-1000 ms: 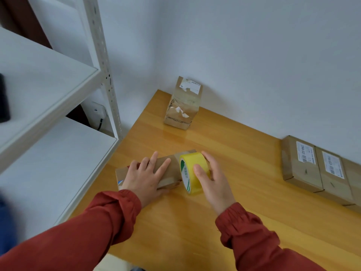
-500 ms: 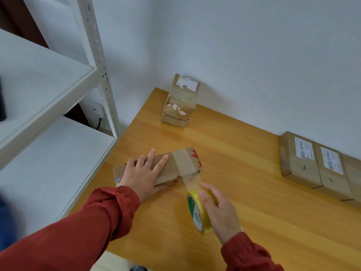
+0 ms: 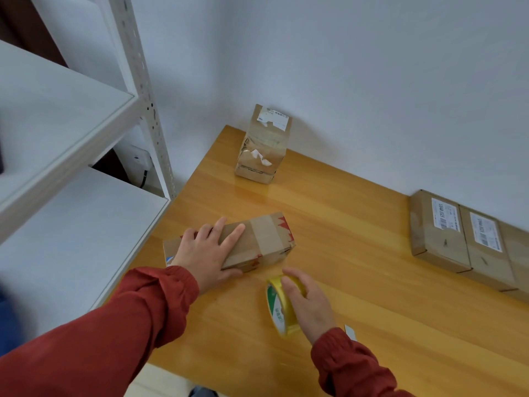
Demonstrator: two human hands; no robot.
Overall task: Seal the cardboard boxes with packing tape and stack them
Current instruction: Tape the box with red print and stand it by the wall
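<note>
A small brown cardboard box (image 3: 266, 242) with red print lies on the wooden table (image 3: 357, 282) near its left edge. A strip of clear tape runs across the box's top and down its near side. My left hand (image 3: 207, 250) lies flat on the box's left half, fingers spread. My right hand (image 3: 307, 303) grips a yellow roll of packing tape (image 3: 279, 308), held on edge just in front of the box; whether the tape still joins roll and box is unclear.
A taller taped box (image 3: 263, 146) stands upright at the table's far left corner by the wall. Brown boxes with white labels (image 3: 463, 239) lie side by side at the right edge. White metal shelving (image 3: 71, 156) stands left of the table.
My right hand pulled the tape roll off the box's top toward me, laying a strip across it, then moved it back closer to the box's near side. My left hand stayed pressing.
</note>
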